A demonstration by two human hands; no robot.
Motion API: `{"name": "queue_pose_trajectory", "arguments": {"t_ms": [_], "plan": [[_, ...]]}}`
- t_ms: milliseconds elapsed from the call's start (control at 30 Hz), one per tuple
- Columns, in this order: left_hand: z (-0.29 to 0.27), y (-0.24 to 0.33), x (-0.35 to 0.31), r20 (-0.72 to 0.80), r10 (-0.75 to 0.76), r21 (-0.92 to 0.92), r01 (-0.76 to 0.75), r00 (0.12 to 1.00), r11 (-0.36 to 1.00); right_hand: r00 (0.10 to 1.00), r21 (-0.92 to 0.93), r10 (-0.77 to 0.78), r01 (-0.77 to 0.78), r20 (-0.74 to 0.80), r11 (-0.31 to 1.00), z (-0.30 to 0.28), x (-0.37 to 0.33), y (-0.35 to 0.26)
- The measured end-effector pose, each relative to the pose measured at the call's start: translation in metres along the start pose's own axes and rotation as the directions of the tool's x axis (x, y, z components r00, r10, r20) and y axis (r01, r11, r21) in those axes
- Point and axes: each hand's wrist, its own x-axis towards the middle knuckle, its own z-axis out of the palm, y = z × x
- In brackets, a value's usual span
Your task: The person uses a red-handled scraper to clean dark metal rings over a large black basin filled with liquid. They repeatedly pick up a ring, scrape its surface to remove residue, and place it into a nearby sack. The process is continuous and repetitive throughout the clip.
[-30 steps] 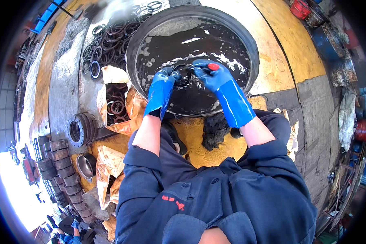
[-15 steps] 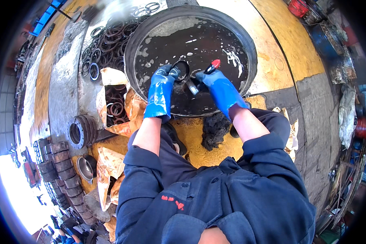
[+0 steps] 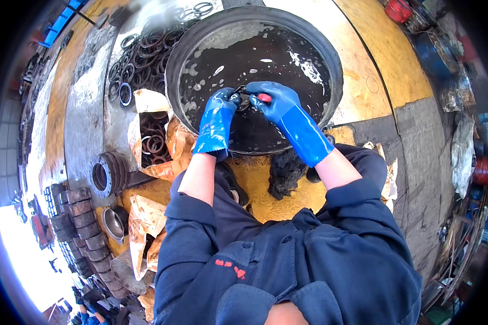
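Note:
Both my hands, in blue rubber gloves, are close together above a wide round metal tub [image 3: 333,65] of dark liquid. My left hand [image 3: 222,101] is closed on a dark ring [image 3: 243,96], which the gloves mostly hide. Closed around a tool with a black-and-red handle [image 3: 264,97], my right hand [image 3: 276,102] is right beside the ring. The working end of the tool is hidden, and I cannot tell whether it touches the ring. Pale foam patches float on the liquid around them.
Left of the tub lie a heap of dark rings [image 3: 146,54] and a torn paper sack [image 3: 171,169] of more rings. Stacked flanged rings [image 3: 107,174], a metal bowl [image 3: 114,223] and piled dark cylinders [image 3: 87,219] are farther left. A dark rag-like lump [image 3: 285,176] lies between my legs.
My right hand has moved left and turned, bringing the tool against or close to the ring. The ring, plainly visible before, has tilted and is now mostly covered by the gloves.

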Motion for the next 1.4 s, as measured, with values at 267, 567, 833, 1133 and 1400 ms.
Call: {"name": "queue_pose_trajectory", "arguments": {"t_ms": [267,567,833,1133,1400], "plan": [[0.015,0.024,-0.013,-0.047,-0.051,-0.287,0.035,0.998,0.957,0.469,0.312,0.811,-0.875,0.35,0.371,0.011,0.011,0.026],[0.0,-0.028,0.009,0.035,-0.176,-0.404,0.175,0.984,0.898,0.679,0.251,0.722,-0.728,0.135,0.638,0.01,-0.035,0.058],[-0.002,-0.017,0.0,0.044,-0.141,-0.383,0.147,0.989,0.912,0.93,0.47,0.363,-0.345,0.054,0.813,0.002,-0.001,0.009],[-0.002,0.013,-0.008,0.037,-0.113,-0.393,0.118,0.993,0.912,0.785,0.279,0.613,-0.61,0.087,0.742,0.007,0.004,0.014],[0.003,-0.02,0.002,-0.119,-0.043,-0.311,0.004,0.992,0.95,0.498,0.639,0.744,-0.759,0.444,0.126,0.008,-0.012,0.031]]}}
